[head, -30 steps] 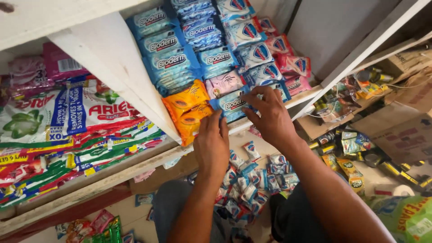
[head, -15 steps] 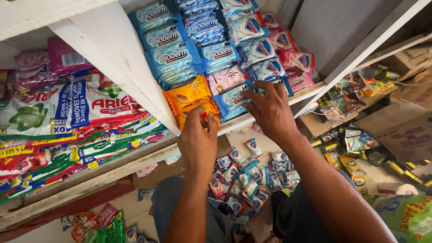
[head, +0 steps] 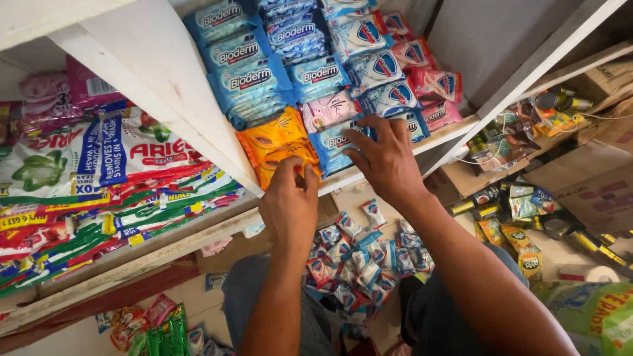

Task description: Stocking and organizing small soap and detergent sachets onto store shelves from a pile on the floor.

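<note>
Orange packs (head: 277,148) partly behind left hand (head: 289,204) fingertips.
</note>
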